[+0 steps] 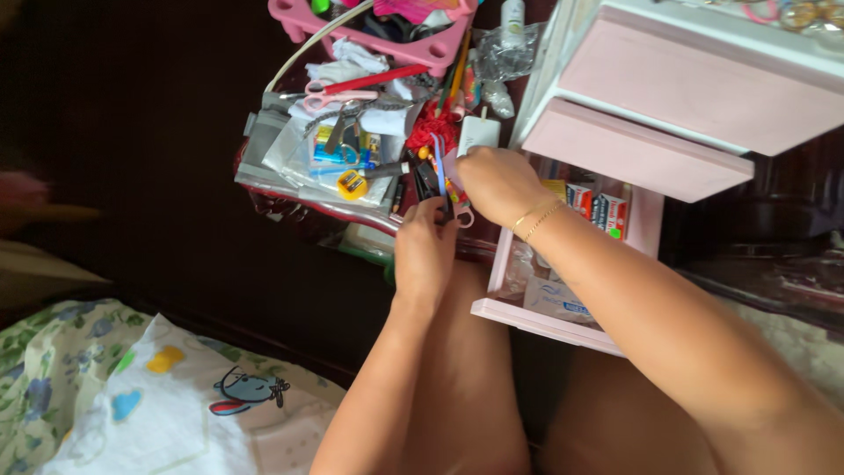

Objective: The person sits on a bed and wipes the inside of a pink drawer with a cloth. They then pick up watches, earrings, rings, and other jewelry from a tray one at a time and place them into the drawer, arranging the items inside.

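My left hand (424,249) and my right hand (498,183) meet over a pile of small items, both closed around a bundle of pens and small stationery (442,182) with blue, black and orange parts. A thin gold bracelet sits on my right wrist. Just left of the bundle lie a yellow pencil sharpener (352,185), pink-handled scissors (327,91) and clear plastic bags of small items (327,151). The bundle's lower end is hidden by my fingers.
A pink and white drawer unit (694,79) stands at the right with its bottom drawer (536,318) pulled out, holding small boxes and packets. A pink basket (369,35) of odds and ends sits at the top. Patterned bedding (158,396) lies at lower left.
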